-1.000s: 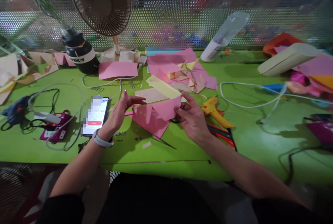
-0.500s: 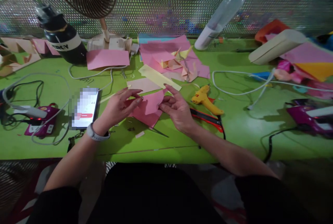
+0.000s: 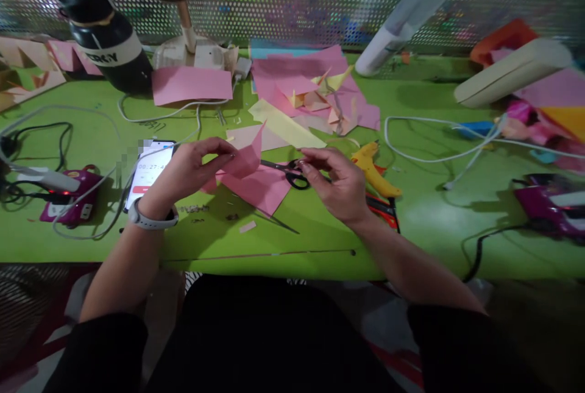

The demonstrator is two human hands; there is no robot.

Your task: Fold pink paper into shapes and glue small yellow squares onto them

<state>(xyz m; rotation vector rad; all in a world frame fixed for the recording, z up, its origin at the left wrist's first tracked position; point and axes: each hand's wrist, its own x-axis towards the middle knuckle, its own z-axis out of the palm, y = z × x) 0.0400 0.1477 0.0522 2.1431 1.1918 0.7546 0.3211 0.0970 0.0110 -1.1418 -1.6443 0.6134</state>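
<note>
My left hand (image 3: pixel 194 167) is closed, pinching a folded piece of pink paper (image 3: pixel 244 158) between thumb and fingers; one pointed corner sticks up. Beneath it, a flat pink sheet (image 3: pixel 269 189) lies on the green table. Black-handled scissors (image 3: pixel 298 181) rest across this sheet, blades pointing left. My right hand (image 3: pixel 338 183) is just right of the scissors, its curled fingertips by the handle loops. A gap shows between its thumb and forefinger; whether they touch the handle is unclear. A thin dark pointed tool (image 3: pixel 278 222) pokes out below the sheet.
A yellow glue gun (image 3: pixel 372 170) and a red-black tool (image 3: pixel 386 213) lie beyond my right hand. A phone (image 3: pixel 148 167) is by my left wrist. Paper scraps (image 3: pixel 315 94), a fan (image 3: pixel 185 46), a dark bottle (image 3: pixel 112 46), cables and purple power strips (image 3: pixel 75 198) stand around.
My right hand has let go of the pink paper and moved right. My left hand has drawn the paper left and turned it, uncovering the scissors. The view has shifted slightly.
</note>
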